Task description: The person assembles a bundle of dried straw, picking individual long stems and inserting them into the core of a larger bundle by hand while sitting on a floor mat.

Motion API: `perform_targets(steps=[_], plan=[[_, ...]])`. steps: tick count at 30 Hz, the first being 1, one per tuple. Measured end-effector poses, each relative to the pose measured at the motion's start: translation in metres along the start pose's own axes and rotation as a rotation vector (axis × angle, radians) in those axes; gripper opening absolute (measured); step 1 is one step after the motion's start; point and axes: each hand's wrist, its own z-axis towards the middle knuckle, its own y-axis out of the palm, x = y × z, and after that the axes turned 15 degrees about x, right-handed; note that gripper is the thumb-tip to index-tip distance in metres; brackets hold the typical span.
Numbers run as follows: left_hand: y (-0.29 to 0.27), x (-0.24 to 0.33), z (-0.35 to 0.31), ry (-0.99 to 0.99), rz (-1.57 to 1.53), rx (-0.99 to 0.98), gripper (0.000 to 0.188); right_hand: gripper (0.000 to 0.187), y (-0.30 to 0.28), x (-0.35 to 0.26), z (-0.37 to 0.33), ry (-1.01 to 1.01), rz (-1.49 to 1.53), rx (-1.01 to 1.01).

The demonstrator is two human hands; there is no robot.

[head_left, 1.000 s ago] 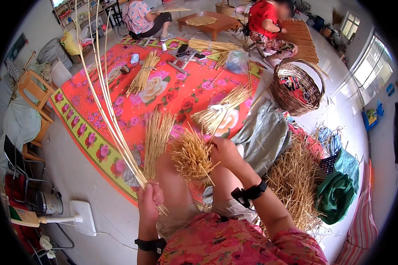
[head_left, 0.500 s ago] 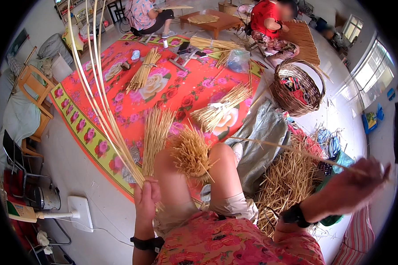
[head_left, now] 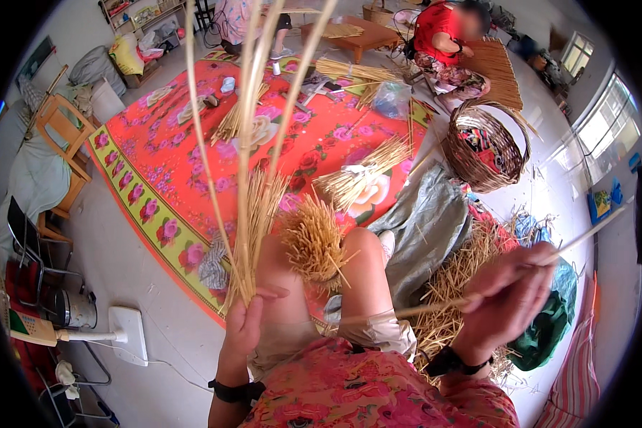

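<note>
Fingers (head_left: pixel 264 294) of the left hand (head_left: pixel 244 329) are pinched together round the base of a fan of long straw stalks (head_left: pixel 246 153), which rise upright past the top of the view. Just right of them, a short straw bundle (head_left: pixel 314 239) stands clamped between the person's knees, cut ends up. Behind it a red floral mat (head_left: pixel 192 153) covers the floor and carries more straw bundles. Further right, the right hand (head_left: pixel 510 299) has its fingers closed on a single straw (head_left: pixel 585 235) slanting up to the right, above loose straw on the floor. A woven basket (head_left: pixel 486 146) sits at the mat's right edge.
</note>
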Motion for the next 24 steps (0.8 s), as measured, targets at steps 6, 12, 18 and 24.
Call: perform_targets(steps=[6,12,18,24], plan=[[-0.005,0.003,-0.009,-0.099,0.098,-0.017,0.026,0.017,0.026,0.04,-0.007,0.194,0.067,-0.241],[-0.017,-0.013,-0.016,-0.214,0.106,-0.044,0.024,0.02,0.046,0.059,0.003,0.346,0.066,-0.208],[-0.016,-0.017,-0.014,-0.253,-0.07,0.195,0.025,0.027,0.05,0.073,-0.008,0.003,-0.506,-0.493],[-0.022,-0.018,-0.009,-0.325,-0.163,0.293,0.025,0.025,0.056,0.086,-0.023,-0.329,-0.772,-0.613]])
